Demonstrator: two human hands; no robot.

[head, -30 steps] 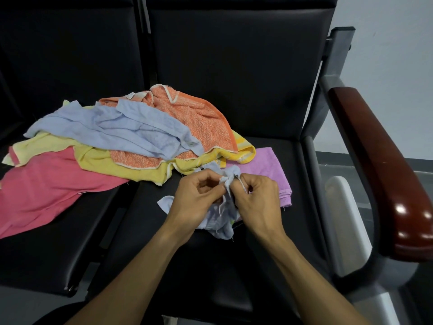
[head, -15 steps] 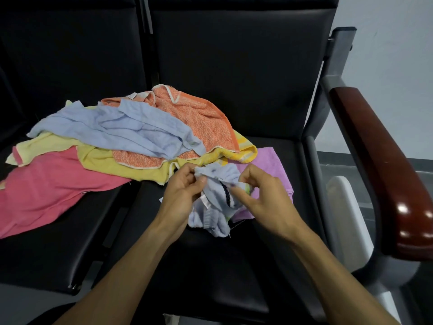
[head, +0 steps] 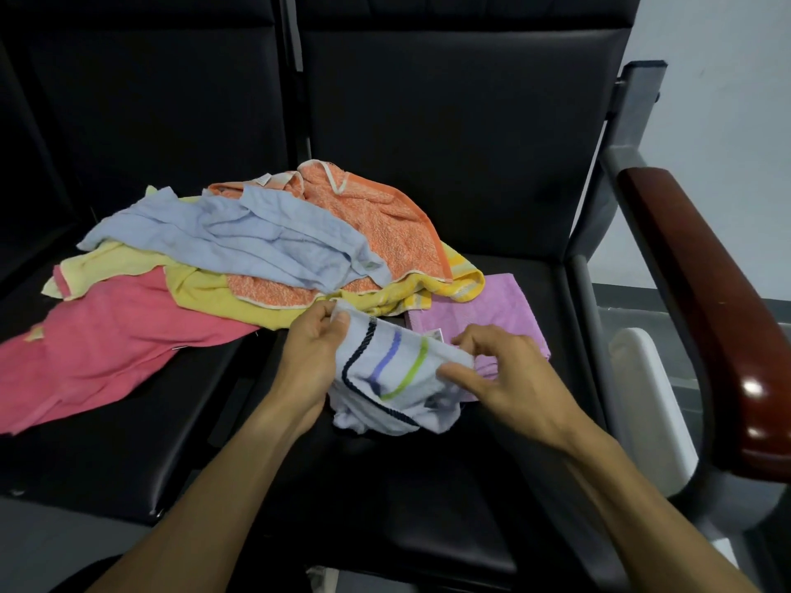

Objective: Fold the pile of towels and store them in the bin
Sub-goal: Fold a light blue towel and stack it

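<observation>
Pile at ten o'clock: pink towel (head: 102, 348), yellow towel (head: 222, 293), blue towel (head: 239, 241), orange towel (head: 381, 224), four loose. Left hand (head: 312, 361) pinches the striped towel's (head: 398, 374) upper corner, thumb over fingers. The cloth was bunched a second ago; now it is spread between my hands, stripes showing, so folding can start. Right hand (head: 501, 378) grips its right edge, fingers curled. One purple towel (head: 479, 314), folded, lies at one o'clock. Six towels counted. Possible white bin (head: 646, 378) at three o'clock.
</observation>
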